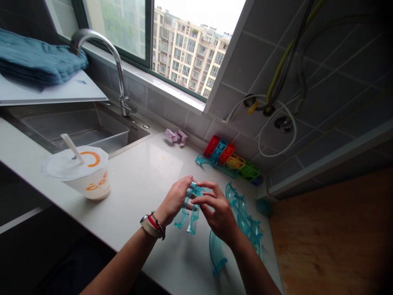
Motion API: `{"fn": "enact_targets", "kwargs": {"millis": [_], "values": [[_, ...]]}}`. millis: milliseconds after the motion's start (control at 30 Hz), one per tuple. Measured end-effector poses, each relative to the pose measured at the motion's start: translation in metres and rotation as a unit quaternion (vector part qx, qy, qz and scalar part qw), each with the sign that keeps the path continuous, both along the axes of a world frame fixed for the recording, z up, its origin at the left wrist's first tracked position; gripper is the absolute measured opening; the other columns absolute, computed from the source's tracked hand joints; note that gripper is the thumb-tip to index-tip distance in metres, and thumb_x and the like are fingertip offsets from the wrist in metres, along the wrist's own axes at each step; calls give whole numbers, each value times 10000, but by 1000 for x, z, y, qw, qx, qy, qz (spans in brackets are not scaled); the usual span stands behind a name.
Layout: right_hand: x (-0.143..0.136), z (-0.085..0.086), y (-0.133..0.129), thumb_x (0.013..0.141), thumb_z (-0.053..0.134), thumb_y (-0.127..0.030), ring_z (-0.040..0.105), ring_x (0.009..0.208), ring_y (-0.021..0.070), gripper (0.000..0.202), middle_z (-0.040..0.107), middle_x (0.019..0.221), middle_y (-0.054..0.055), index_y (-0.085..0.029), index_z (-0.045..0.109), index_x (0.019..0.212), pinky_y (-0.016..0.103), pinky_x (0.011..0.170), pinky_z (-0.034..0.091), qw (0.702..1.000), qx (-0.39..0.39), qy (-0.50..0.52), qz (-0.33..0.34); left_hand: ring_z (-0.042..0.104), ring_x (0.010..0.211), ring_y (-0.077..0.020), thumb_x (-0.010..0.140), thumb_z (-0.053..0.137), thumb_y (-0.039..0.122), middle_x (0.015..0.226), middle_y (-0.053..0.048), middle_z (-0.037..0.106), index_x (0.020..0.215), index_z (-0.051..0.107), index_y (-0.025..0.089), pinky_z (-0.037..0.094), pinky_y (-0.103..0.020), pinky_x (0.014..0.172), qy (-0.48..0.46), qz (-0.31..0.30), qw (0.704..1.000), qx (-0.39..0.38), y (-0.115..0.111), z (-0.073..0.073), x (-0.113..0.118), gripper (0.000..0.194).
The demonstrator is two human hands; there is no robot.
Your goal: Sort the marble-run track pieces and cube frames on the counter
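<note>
Between my two hands, above the white countertop [144,180], is a clear teal plastic track piece [193,219] with two long prongs pointing down toward me. My left hand [176,200] is closed on its left side, thumb and fingers at the top end. From the right, my right hand [219,211] grips the same top end with bent fingers, which hide part of the piece. A curved teal track piece [216,250] lies just under my right forearm. Several more teal pieces [242,213] lie in a row to the right of my right hand.
Along the wall stand red, blue, yellow and green plastic blocks [235,162]. A crumpled pink wrapper [176,137] lies near the sill. At left are a lidded drink cup [89,176] with a straw, a sink [135,133] and a faucet [115,53]. Cables [285,57] hang at upper right.
</note>
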State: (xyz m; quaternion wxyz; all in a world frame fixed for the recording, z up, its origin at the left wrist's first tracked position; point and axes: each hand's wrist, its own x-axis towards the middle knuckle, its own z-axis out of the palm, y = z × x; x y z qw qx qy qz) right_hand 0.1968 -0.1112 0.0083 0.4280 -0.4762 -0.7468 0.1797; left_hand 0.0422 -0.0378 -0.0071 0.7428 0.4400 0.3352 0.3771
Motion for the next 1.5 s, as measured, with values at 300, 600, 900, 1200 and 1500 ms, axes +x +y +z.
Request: {"fn": "enact_targets", "kwargs": {"millis": [300,600,900,1200,1500], "values": [[-3,-13,7,919,662,-140,654,1101,228,204,641,1167,67,-255,687,1086,365,878,589,990,22,78,-117,589,672,-157,930,557,648,811,-20,585,916,587,181,571,-263,514,9,-1,1000,20,-5,1,7,468],[2,-10,9,944,654,-205,656,875,173,87,668,931,27,-227,736,925,279,748,568,987,-22,90,-134,620,685,-173,955,525,623,829,-15,575,944,550,201,590,-291,520,-1,5,999,33,-8,3,7,423],[3,-10,9,962,652,-286,680,921,189,164,683,1012,57,-240,792,1033,294,777,591,988,-61,99,-104,653,713,-191,929,561,645,827,-33,622,946,573,195,608,-306,536,-13,3,1000,22,-8,3,6,450],[12,-10,10,913,736,-428,671,1073,221,281,635,1187,86,-250,784,1125,312,823,603,976,-153,153,-35,634,482,-146,905,587,668,765,-14,635,1019,572,185,542,-254,408,-12,6,1000,18,-5,4,2,497],[10,-4,8,840,799,-485,611,1259,296,273,591,1368,107,-238,801,958,369,882,597,948,-219,230,9,671,490,-134,912,555,695,1056,-71,677,1231,525,246,528,-260,456,20,-42,998,32,3,14,-14,552]]}}
